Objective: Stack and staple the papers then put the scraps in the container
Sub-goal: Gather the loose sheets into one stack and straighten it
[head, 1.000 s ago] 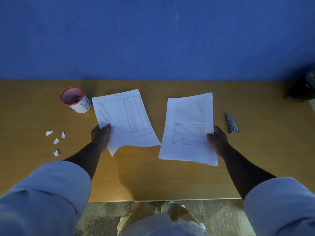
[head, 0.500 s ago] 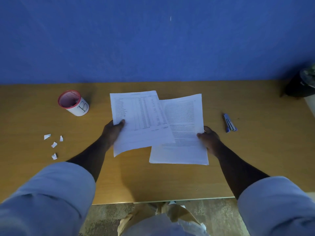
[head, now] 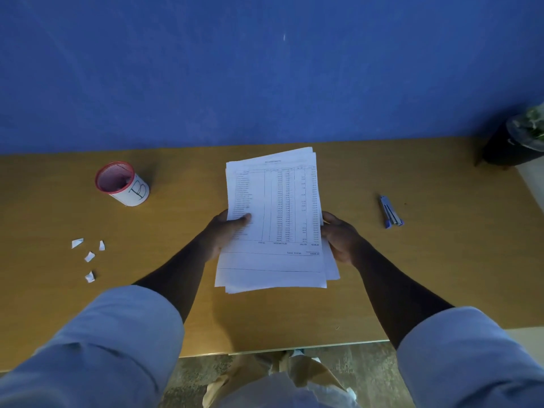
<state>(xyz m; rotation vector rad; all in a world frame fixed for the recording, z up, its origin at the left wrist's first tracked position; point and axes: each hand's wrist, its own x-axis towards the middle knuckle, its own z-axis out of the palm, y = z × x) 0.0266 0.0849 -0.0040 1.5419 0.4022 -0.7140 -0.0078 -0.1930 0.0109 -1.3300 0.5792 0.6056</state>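
Note:
A stack of white printed papers [head: 273, 219] is held above the middle of the wooden table [head: 412, 275], a sheet with a table of figures on top; its edges are not quite flush. My left hand [head: 226, 234] grips the stack's left edge, thumb on top. My right hand [head: 338, 240] holds the right edge. A blue stapler [head: 391, 212] lies on the table to the right of my right hand. Several small white paper scraps [head: 88, 256] lie at the left. A red-rimmed white container marked "B" [head: 123, 184] stands behind the scraps.
A blue wall [head: 265, 69] runs along the table's far edge. A dark pot with a plant [head: 521, 142] stands at the far right corner. The table's near edge [head: 294, 347] is just in front of my body, with floor below.
My two hands came together toward the middle. The left sheet slid over the right pile, and both now form one stack held between my hands.

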